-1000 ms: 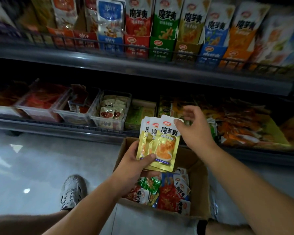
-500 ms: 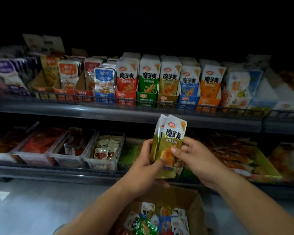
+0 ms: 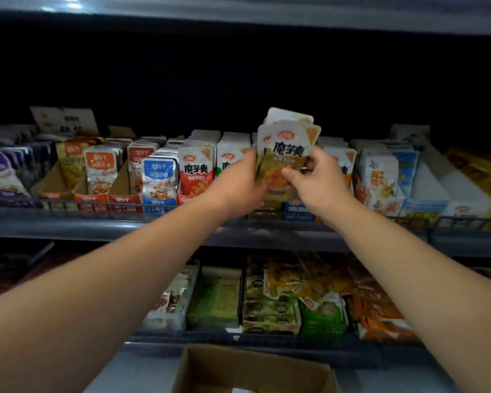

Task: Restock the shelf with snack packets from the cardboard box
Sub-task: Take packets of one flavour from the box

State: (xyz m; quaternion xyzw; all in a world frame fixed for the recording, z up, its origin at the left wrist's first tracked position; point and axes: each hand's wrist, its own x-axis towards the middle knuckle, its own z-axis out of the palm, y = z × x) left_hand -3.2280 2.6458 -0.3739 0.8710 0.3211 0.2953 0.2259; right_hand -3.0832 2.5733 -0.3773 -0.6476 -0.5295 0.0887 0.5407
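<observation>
Head view: the left hand (image 3: 238, 184) and right hand (image 3: 319, 185) both have a tight grip on a bunch of shiny yellow-and-white snack packets (image 3: 288, 153). They are held upright at 12 o'clock, probably to slide into a row on the dark wire-fronted shelf (image 3: 82, 226). The brown cardboard box (image 3: 238, 367) sits at 6 o'clock.

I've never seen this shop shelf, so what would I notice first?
The bunch of yellow packets, held up in the middle by the left hand and right hand. Then the colourful packets standing in rows on the shelf behind, and the cardboard box below.
</observation>
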